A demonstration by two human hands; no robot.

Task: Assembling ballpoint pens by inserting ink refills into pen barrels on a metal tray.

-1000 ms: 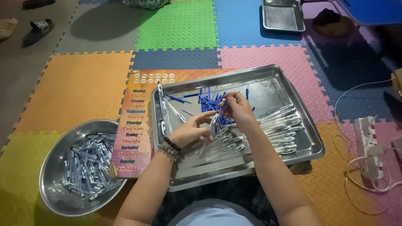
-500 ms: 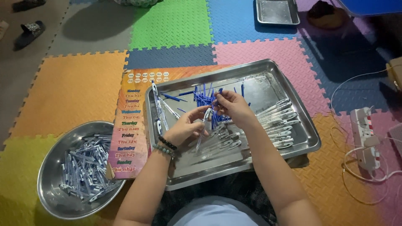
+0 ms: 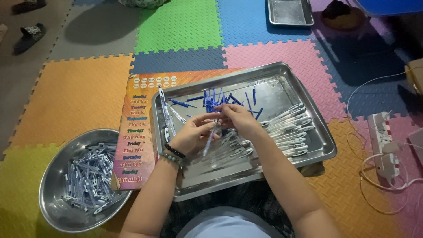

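Note:
A steel tray (image 3: 317, 154) lies in front of me with several clear pen barrels (image 3: 288, 128) on its right side and loose blue pen refills (image 3: 220, 100) near its far edge. Both hands meet over the middle of the tray. My left hand (image 3: 192, 134), with bead bracelets on the wrist, grips a clear pen barrel (image 3: 209, 142) that slants down towards me. My right hand (image 3: 235, 118) pinches the barrel's upper end; I cannot tell whether it also holds a refill. More clear barrels lie under my hands.
A round steel bowl (image 3: 53, 207) at the left holds several assembled pens. A printed board (image 3: 136, 132) lies under the tray's left edge. A power strip (image 3: 383, 141) with white cables lies at the right. A second small tray (image 3: 291, 12) sits far back on the foam mats.
Both hands have drawn slightly back from the blue refill pile towards the tray's middle, still joined on the pen barrel. The camera view has shifted a little.

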